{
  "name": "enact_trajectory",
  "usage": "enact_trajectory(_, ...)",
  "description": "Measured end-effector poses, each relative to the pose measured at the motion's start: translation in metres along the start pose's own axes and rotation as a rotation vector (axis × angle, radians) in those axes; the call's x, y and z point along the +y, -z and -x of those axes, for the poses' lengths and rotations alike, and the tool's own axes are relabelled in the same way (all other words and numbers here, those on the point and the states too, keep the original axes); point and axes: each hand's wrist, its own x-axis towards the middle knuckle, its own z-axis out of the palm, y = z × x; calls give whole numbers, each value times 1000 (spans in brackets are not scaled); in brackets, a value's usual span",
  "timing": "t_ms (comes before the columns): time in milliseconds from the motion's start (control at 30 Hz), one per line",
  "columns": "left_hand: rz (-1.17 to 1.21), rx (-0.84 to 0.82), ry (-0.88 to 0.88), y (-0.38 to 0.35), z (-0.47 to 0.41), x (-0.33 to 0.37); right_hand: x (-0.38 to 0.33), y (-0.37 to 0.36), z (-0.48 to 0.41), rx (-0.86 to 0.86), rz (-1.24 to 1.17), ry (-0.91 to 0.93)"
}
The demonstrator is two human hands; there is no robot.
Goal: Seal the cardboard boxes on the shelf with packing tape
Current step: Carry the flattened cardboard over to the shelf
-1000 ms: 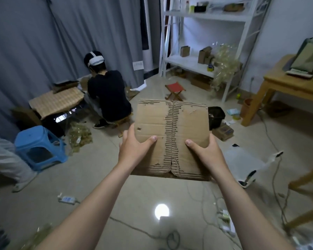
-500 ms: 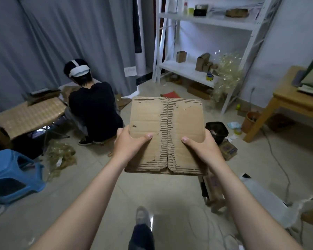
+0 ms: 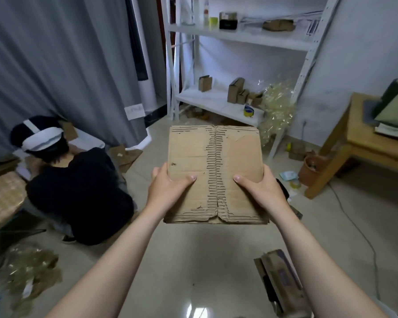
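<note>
Messy room, junk all over the floor, and the white shelf [image 3: 207, 98] at the back has some small boxes [image 3: 236, 90] plus a tape roll [image 3: 248, 110] on its lower level. The cardboard box [image 3: 193, 154] is up in the air, well short of that shelf, flaps shut, seam untaped. My guess is it's kept flat so the flaps don't pop. Left hand [image 3: 168, 189] and right hand [image 3: 262, 191] clamp opposite sides, thumbs on top, fingers [image 3: 156, 174] grasping the edges, arms stretched forward.
</note>
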Motion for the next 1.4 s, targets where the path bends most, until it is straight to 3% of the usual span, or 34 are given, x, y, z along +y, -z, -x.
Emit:
enact_trajectory(467, 1, -31, -12, -84, -312, 25, -22, -39, -311, 56, -35, -21)
enact_trajectory(933, 12, 6, 42, -127, -627, 58, -99, -93, -635, -11, 29, -39)
enact_trajectory(1167, 36, -77, 36, -150, -775, 25, -107, -138, -762, -2, 113, -9)
enact_trajectory(1400, 21, -178, 52, -169, -965, 13, -127, -202, -921, 34, 56, -119)
